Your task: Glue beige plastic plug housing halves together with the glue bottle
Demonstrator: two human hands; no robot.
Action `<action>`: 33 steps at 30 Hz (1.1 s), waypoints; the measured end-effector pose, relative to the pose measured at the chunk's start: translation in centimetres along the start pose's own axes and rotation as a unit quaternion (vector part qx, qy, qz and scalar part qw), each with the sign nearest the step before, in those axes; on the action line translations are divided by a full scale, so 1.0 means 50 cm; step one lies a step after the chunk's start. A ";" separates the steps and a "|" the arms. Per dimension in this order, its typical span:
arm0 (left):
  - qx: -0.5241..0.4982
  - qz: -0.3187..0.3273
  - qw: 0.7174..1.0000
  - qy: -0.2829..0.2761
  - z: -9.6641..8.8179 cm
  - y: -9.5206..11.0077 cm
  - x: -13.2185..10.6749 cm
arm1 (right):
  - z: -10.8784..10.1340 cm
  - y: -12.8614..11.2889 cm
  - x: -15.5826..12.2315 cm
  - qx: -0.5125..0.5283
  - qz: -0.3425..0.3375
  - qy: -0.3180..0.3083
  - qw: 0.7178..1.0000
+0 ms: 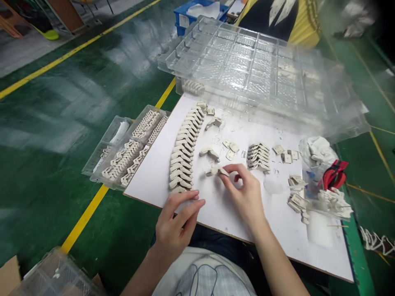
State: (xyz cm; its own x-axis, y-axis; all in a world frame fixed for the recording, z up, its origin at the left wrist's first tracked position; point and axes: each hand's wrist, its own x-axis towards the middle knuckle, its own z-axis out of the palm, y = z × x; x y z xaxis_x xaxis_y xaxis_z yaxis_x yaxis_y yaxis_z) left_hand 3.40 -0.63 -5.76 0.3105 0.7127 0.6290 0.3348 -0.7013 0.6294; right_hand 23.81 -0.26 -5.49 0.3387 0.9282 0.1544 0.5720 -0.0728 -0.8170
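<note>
A white board (234, 213) lies across my lap. On it runs a long curved row of small beige plastic pieces (184, 150). My left hand (177, 224) rests at the near end of that row, fingers stretched out flat, holding nothing. My right hand (245, 191) pinches a small beige piece (219, 170) between thumb and fingertips near the board's middle. A shorter stack of the same pieces (258, 157) sits just beyond my right hand, with loose pieces (231, 147) scattered around.
A clear compartment tray (125, 150) holding several pieces lies left of the board. A stack of large clear trays (256, 70) sits at the far edge. Red-handled cutters (335, 173), crumpled white material (317, 150) and scrap pieces (335, 203) lie at right. Another person sits behind.
</note>
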 end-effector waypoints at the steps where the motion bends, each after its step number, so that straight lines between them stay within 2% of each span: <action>1: -0.010 -0.001 1.000 -0.004 -0.001 0.001 -0.003 | 0.017 -0.003 0.014 -0.027 -0.036 0.013 0.999; 3: -0.028 -0.003 1.000 -0.013 -0.001 0.003 -0.011 | 0.045 -0.005 0.037 -0.068 -0.083 0.037 0.994; 7: -0.053 -0.012 0.998 -0.012 -0.003 -0.001 -0.023 | 0.069 0.001 0.058 -0.117 -0.111 0.053 0.985; 14: -0.071 -0.009 0.997 -0.008 -0.006 -0.007 -0.019 | 0.079 0.010 0.061 -0.145 -0.083 0.073 0.983; 17: -0.073 -0.010 0.997 -0.010 -0.010 -0.002 -0.017 | 0.080 0.009 0.063 -0.148 -0.086 0.054 0.984; 20: -0.075 -0.008 0.997 -0.014 -0.011 0.006 -0.021 | 0.055 0.001 0.055 -0.157 -0.094 0.025 0.983; 23: -0.086 -0.005 0.996 -0.020 -0.005 0.013 -0.028 | -0.005 -0.002 0.039 -0.197 -0.100 0.048 0.974; 25: -0.102 -0.004 0.994 -0.026 0.001 0.018 -0.032 | -0.050 0.006 0.033 -0.254 -0.097 0.071 0.960; 27: -0.118 -0.004 0.992 -0.036 0.007 0.024 -0.032 | -0.083 0.022 0.033 -0.327 -0.089 0.067 0.938; 31: -0.125 -0.001 0.991 -0.058 0.013 0.035 -0.031 | -0.098 0.055 0.045 -0.453 -0.082 0.024 0.888; 33: -0.115 -0.008 0.992 -0.054 0.013 0.039 -0.031 | -0.092 0.062 0.051 -0.477 -0.087 0.022 0.875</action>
State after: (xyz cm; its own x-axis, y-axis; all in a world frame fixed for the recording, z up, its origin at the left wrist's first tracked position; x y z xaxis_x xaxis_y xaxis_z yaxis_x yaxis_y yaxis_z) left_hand 4.14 -3.08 -5.82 0.4041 0.7122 0.5739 0.1317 -0.6662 0.7340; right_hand 29.88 0.18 -5.05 0.2011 0.9420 0.2686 0.9735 -0.2227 0.0519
